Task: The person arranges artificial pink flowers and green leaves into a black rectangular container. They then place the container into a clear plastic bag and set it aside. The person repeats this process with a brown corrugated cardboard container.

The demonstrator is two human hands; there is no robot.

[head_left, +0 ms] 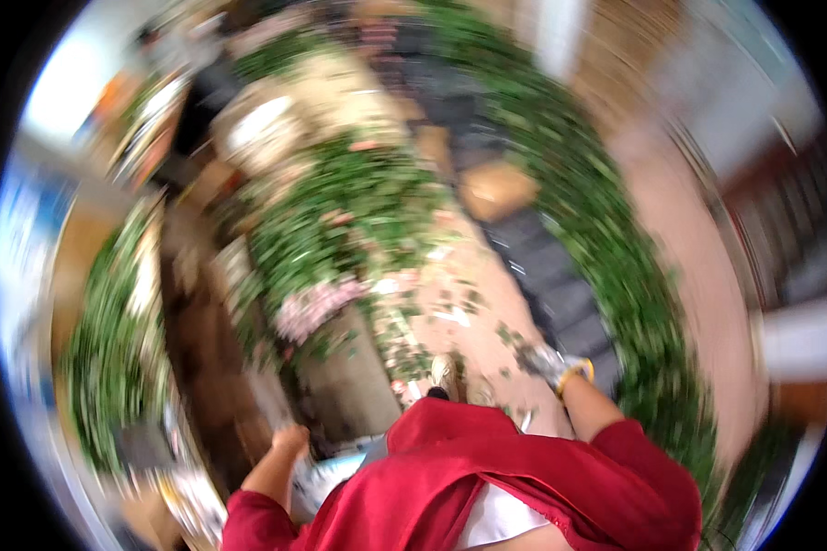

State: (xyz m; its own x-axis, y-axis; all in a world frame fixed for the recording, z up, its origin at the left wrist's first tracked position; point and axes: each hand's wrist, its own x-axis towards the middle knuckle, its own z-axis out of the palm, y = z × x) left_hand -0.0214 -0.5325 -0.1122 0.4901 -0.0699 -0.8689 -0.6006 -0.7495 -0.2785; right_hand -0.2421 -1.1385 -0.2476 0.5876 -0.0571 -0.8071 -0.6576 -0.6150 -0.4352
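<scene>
The picture is badly smeared by motion. My left hand (288, 437) is low at left, bare, beside a worn board (340, 367); whether it grips anything is unclear. My right hand (549, 365), in a pale glove with a yellow cuff, hangs over the pink floor (487, 308) beside dark bundles (560, 298); its fingers are blurred. Between the hands, ahead of me, lie a heap of green leafy stems (340, 211) and a clump of pale pink flowers (317, 308). Loose leaves are scattered on the floor near my shoe (446, 376).
A long band of greenery (616, 275) runs along the right, with a tan block (496, 188) among the dark bundles. More greenery (110, 340) stands at far left beside a brown surface (193, 321). A large pale round shape (257, 129) and blurred clutter sit at the back.
</scene>
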